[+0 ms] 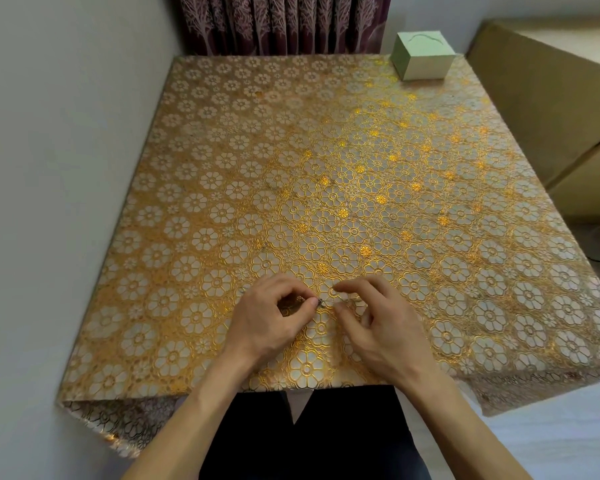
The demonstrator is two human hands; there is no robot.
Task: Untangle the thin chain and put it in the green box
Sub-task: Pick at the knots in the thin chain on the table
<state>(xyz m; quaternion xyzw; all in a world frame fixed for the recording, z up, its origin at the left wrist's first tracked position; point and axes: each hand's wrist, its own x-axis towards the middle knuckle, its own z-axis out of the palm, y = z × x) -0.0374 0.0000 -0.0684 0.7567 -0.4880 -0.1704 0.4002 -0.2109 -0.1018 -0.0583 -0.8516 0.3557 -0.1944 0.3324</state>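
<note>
A table covered with a gold cloth of flower patterns fills most of the view, its left edge against a pale wall. A dark purple patterned curtain hangs behind the table's far edge, and tan cushions stand just beside its right edge. On the table's far right corner sits the green box, closed, well apart from the hands. Both forearms reach in over the table's near edge. The left hand is near that edge at the middle, its fingers curled and its thumb and forefinger pinching the thin chain, a tiny dark tangle just above the cloth. The right hand is just beside it, forefinger and thumb bent toward each other close to the chain; whether they grasp it I cannot tell.
</note>
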